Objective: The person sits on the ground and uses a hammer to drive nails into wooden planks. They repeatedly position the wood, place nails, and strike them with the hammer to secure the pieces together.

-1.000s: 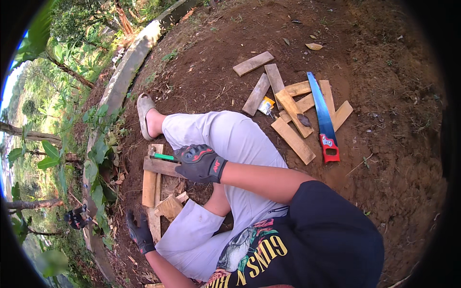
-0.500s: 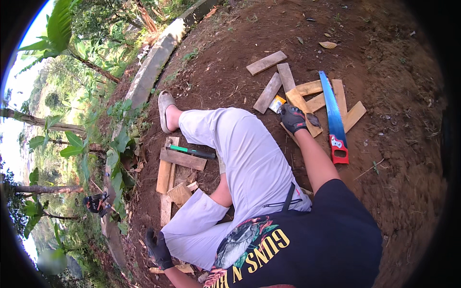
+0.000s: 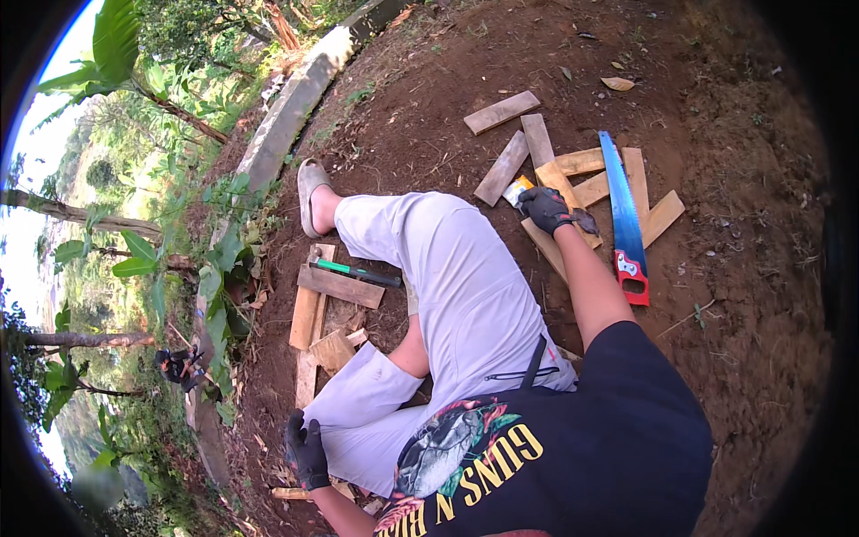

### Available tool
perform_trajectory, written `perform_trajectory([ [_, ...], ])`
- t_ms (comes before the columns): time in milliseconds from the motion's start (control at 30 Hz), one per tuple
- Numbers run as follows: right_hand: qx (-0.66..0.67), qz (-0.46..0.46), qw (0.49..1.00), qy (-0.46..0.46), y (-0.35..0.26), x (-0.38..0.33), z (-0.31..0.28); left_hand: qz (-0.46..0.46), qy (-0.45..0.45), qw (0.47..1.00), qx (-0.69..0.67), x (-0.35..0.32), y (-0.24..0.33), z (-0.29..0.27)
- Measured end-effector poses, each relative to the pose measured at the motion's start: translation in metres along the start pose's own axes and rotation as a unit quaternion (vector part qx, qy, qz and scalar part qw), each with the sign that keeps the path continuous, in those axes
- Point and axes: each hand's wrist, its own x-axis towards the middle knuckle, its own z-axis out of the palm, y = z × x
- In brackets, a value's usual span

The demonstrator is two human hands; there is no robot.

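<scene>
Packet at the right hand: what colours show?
The packet shows yellow and white, best seen in the head view.

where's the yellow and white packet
In the head view, the packet is right of centre, at the gloved right hand, beside a grey-brown board.

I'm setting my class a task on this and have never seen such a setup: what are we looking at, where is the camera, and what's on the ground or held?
No machine here: a person works with two gloved hands. The fisheye camera is worn on the head and looks down, so straight edges bend. On the soil lie wooden boards, a blue saw with a red handle and a green-and-black hammer. The right hand is at a small yellow-and-white packet; whether it grips it is unclear. The left hand is beside the pale trousers, with nothing visible in it.
</scene>
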Motion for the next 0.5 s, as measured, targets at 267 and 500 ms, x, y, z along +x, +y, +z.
perform_trajectory([
  [267,-0.131,0.004,0.989,0.062,0.013,0.014,0.031,0.019,0.012,0.998,-0.051,0.000,-0.013,0.009],
  [500,-0.130,0.047,0.984,0.116,-0.008,0.012,0.044,0.018,0.012,0.999,-0.025,-0.007,-0.015,0.005],
])
